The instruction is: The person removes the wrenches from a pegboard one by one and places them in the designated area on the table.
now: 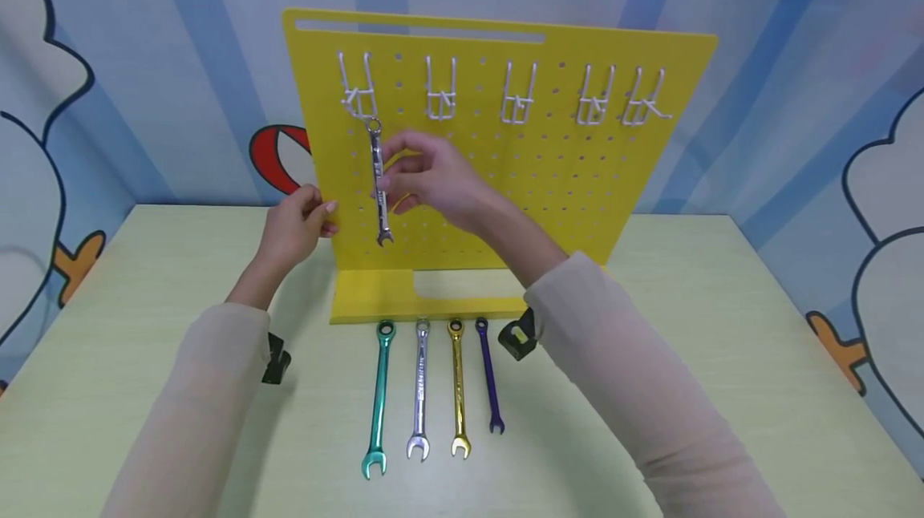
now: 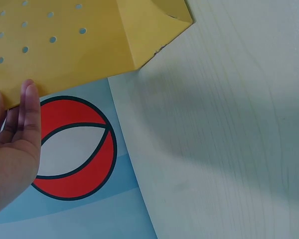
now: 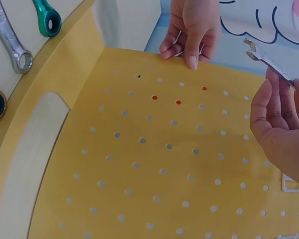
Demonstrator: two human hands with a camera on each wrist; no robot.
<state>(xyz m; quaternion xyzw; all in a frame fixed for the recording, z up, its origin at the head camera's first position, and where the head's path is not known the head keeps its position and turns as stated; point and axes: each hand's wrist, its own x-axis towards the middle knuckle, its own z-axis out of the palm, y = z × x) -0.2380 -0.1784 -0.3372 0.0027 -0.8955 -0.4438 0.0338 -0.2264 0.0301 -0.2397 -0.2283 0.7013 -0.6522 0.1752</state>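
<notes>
My right hand [image 1: 436, 181] pinches a small silver combination wrench [image 1: 377, 151] between thumb and fingers. The wrench hangs nearly upright, its ring end up by the bottom of the leftmost white wire hook [image 1: 370, 77]; I cannot tell whether they touch. In the right wrist view the wrench's open end [image 3: 256, 54] juts out past the fingers. With thumb in front and fingers behind, my left hand [image 1: 292, 225] grips the left edge of the upright yellow pegboard [image 1: 318, 61]. The left wrist view shows those fingertips [image 2: 31, 92] at the board's edge.
On the table before the board's base lie a teal wrench [image 1: 378, 398], a larger silver wrench [image 1: 421, 390], a gold wrench [image 1: 458, 390] and a purple wrench [image 1: 491, 378], side by side. Several more white hooks [image 1: 517, 105] line the board's upper part. A cartoon-patterned wall stands behind.
</notes>
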